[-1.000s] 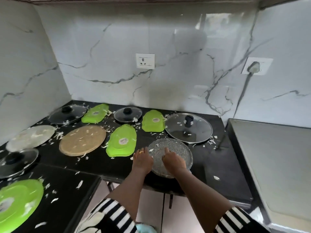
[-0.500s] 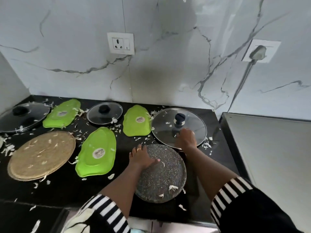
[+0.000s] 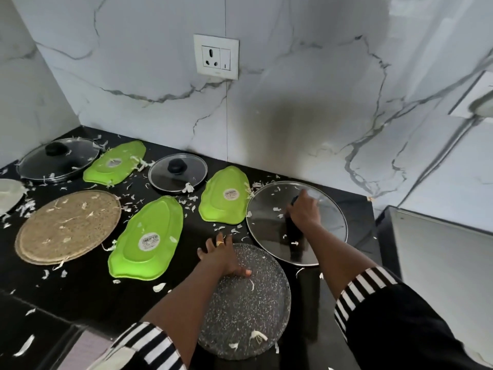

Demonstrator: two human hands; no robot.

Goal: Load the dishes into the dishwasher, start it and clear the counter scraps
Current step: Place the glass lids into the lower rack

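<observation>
A speckled grey plate (image 3: 245,311) lies at the front edge of the black counter (image 3: 88,287). My left hand (image 3: 222,259) rests on its far left rim, thumb on top and fingers stretched out past the rim. Behind it lies a large glass lid (image 3: 330,231); my right hand (image 3: 302,209) grips its black knob, which is mostly hidden by the fingers. Three green trays (image 3: 149,239) (image 3: 225,198) (image 3: 114,161), a small glass lid (image 3: 177,172), another glass lid (image 3: 57,158) and a tan round plate (image 3: 66,225) lie further left. White vegetable scraps (image 3: 160,287) are scattered everywhere.
A white plate (image 3: 8,193) shows at the left edge. A steel surface (image 3: 440,263) adjoins the counter on the right. The marble wall carries a socket (image 3: 216,57) behind the dishes, and a plugged cable (image 3: 480,105) hangs at the far right.
My right hand left the speckled plate, reached back and took hold of the large lid's knob. My left hand stayed on the plate's rim. The view moved closer and lower.
</observation>
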